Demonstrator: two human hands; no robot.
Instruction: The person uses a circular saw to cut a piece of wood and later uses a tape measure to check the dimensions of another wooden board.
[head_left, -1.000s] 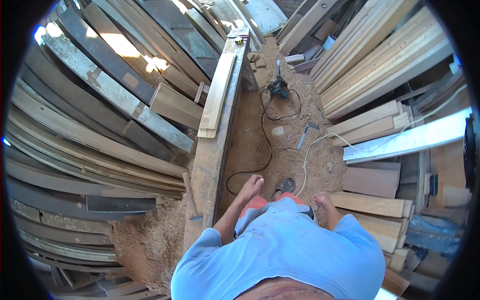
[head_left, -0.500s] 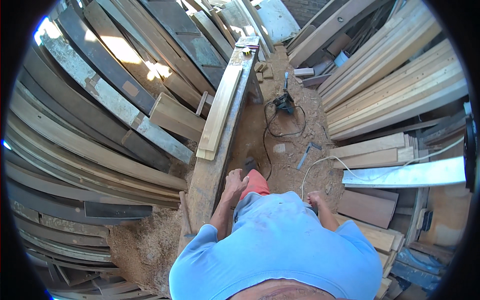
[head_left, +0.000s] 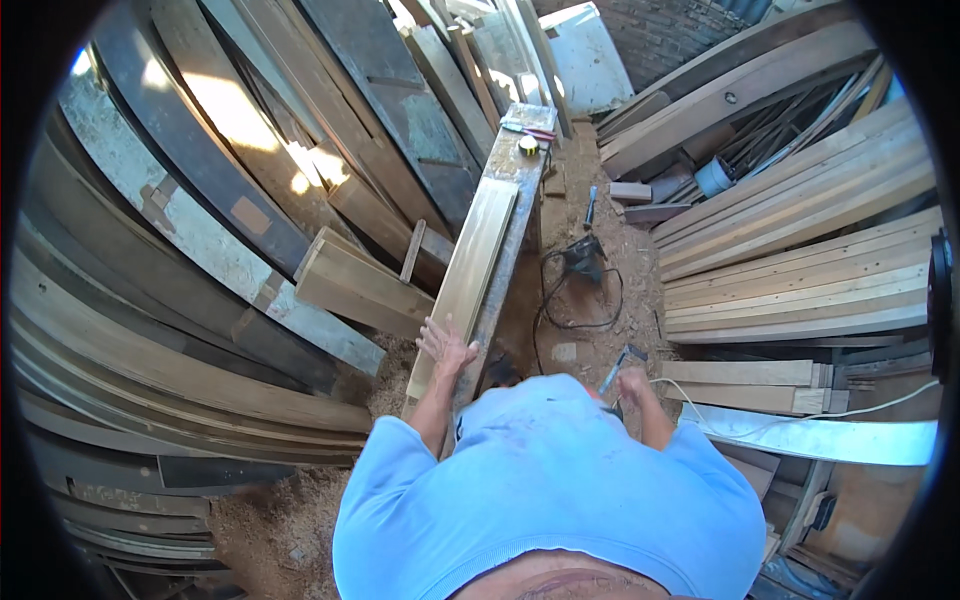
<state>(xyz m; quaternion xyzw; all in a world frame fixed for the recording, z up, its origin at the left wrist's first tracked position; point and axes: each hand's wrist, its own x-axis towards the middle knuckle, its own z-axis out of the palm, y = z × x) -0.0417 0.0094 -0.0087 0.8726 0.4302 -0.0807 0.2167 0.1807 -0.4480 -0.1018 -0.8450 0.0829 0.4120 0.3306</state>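
My left hand [head_left: 447,346] lies with spread fingers on pale wooden boards [head_left: 468,262]. These boards rest lengthwise on a narrow, worn workbench [head_left: 503,262]. My right hand [head_left: 632,383] is low on the right, fingers curled; whether anything is inside them is hidden. Just beyond it, a metal square [head_left: 622,366] lies on the floor, overlapped by the hand in this view. A pale cord [head_left: 740,433] runs up to the right hand's side; I cannot tell whether they touch. A tape measure [head_left: 528,146] sits at the bench's far end, beside pencil-like sticks [head_left: 527,130].
A dark corded power tool [head_left: 584,258] lies on the sawdust-covered floor right of the bench, its black cable [head_left: 580,325] looped. Long planks [head_left: 180,365] crowd the left. Stacked timber [head_left: 800,285] and a white board [head_left: 810,434] line the right.
My left hand has moved forward onto the boards, its fingers spreading. My right hand has come forward beside the square. The view has shifted, so the bench and floor appear lower.
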